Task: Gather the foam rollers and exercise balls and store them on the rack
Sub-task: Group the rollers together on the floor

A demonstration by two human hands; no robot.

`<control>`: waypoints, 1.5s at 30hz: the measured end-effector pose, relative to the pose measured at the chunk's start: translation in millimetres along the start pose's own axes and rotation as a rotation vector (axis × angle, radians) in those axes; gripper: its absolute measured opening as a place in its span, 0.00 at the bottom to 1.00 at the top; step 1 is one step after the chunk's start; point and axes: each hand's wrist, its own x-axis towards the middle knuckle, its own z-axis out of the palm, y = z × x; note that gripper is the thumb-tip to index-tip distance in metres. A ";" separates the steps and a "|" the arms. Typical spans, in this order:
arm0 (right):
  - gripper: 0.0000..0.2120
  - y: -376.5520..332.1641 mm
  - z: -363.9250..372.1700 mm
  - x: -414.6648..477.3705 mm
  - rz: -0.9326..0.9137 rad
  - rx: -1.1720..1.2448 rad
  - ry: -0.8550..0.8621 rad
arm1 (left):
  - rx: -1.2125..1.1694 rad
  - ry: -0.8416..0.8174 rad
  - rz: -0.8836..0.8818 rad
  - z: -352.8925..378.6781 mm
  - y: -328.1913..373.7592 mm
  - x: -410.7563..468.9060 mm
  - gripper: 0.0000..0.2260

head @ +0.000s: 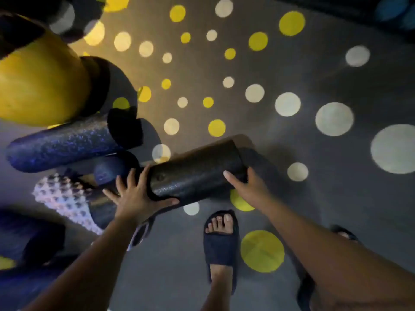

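A black foam roller lies almost level above the spotted floor, held at both ends. My left hand wraps its near left end, my right hand cups its right end. To the left, a dark blue speckled foam roller points out from the rack side. A big yellow exercise ball sits above it. Below are a small dark blue ball and a white knobbly roller. Most of the rack itself is hidden in the dark.
The grey floor carries yellow and white dots. My feet in dark slides stand below the roller. More dark rolls sit at the top left, and a blue shape shows at the top right corner.
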 end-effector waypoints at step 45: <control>0.35 -187.8 17.2 -149.3 -0.380 -0.816 -0.237 | -0.958 0.014 -0.331 -93.8 -38.8 -112.9 0.23</control>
